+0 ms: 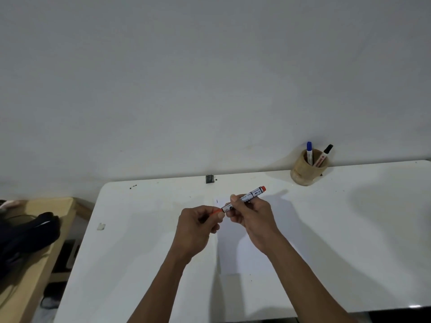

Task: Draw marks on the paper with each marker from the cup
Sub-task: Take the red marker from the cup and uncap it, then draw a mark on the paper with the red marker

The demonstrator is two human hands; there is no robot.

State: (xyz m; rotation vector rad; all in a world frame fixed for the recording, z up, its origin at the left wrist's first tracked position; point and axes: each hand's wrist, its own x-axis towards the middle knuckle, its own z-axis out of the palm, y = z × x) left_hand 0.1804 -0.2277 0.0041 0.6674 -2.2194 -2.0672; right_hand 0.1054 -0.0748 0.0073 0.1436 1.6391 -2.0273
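Above the white paper [235, 252] I hold a red marker [255, 192] with a white labelled barrel. My right hand [250, 215] grips the barrel, its red end pointing up and right. My left hand [199, 223] pinches the marker's red cap [218, 210] at the lower left end. Whether the cap is on or just off is hard to tell. A short dark mark [217, 201] shows near the paper's top left corner. The wooden cup [307, 171] stands at the table's back right, holding a blue marker [309, 152] and a black marker [324, 155].
The white table [349, 229] runs against a white wall. A small dark object [209, 178] sits at the table's back edge. Left of the table stands a lower wooden surface [35, 271] with dark cloth [28, 234] on it.
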